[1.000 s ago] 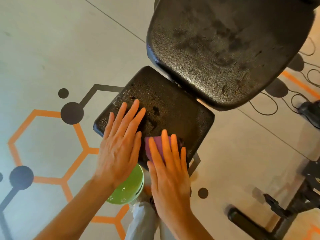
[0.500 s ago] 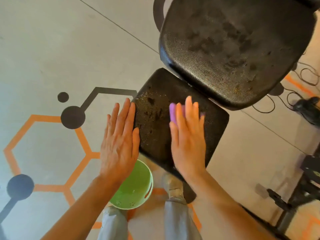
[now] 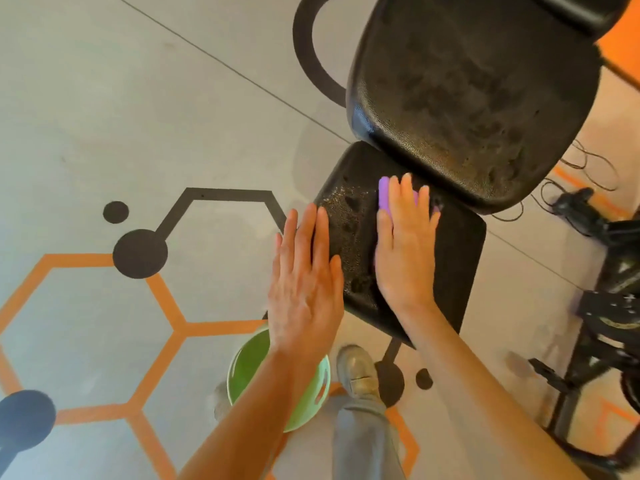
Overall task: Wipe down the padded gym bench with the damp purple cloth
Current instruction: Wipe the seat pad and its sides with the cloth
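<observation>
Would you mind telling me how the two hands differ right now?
The right hand presses the purple cloth flat on the seat pad; the left hand holds nothing. The right hand lies fully over the pad; the left hand overlaps only its left edge. Both have straight fingers.

The seat pad (image 3: 446,258) is black padded vinyl with a pebbled grain, speckled with wet, glinting droplets on its left part. The back pad (image 3: 478,98) has the same grained black covering, dulled by smeared, cloudy patches and glossy along its rounded edge. The purple cloth (image 3: 385,199) looks soft and matt. The green bowl (image 3: 249,372) is smooth, slightly shiny plastic. The floor (image 3: 138,98) is smooth, matt grey with flat painted orange and black markings.
</observation>
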